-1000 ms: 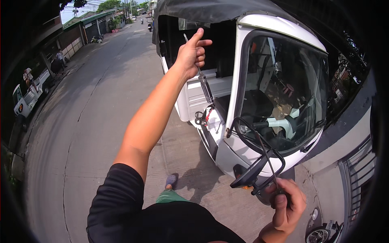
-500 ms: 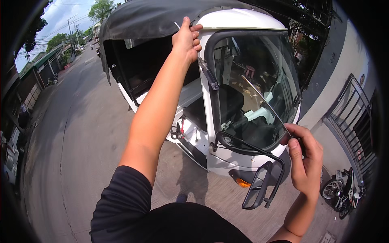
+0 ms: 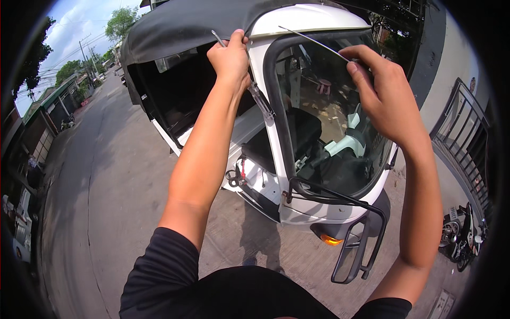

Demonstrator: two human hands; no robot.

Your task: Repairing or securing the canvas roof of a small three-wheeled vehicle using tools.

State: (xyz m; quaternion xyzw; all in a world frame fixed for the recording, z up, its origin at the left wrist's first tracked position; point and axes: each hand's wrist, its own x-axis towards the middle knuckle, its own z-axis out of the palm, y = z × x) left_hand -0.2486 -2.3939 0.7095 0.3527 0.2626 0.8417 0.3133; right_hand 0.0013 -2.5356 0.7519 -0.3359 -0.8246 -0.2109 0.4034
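My left hand [image 3: 232,61] is raised at the top of the front pillar of a white three-wheeled vehicle [image 3: 313,21]. It is closed round a slim metal tool, whose silvery end [image 3: 218,39] sticks out beside the thumb; its kind is unclear. Just behind those fingers is the edge of the black canvas roof [image 3: 186,29]. My right hand [image 3: 380,87] hovers in front of the windshield [image 3: 329,122], pinching one end of a long thin metal rod [image 3: 313,41]. The rod slants up and left, its far tip in front of the white roof edge. My right palm hides its held end.
A black-framed mirror [image 3: 350,252] juts toward me below the windshield, near an orange indicator light [image 3: 330,240]. A dark seat [image 3: 303,130] shows inside the cab. A motorcycle [image 3: 461,234] and a metal gate [image 3: 462,133] are at right; the road [image 3: 101,175] runs along the left.
My right hand has risen from beside the lower windshield to its upper part, carrying the rod. My left hand has shifted slightly left and down, showing more of its tool. The view has moved slightly.
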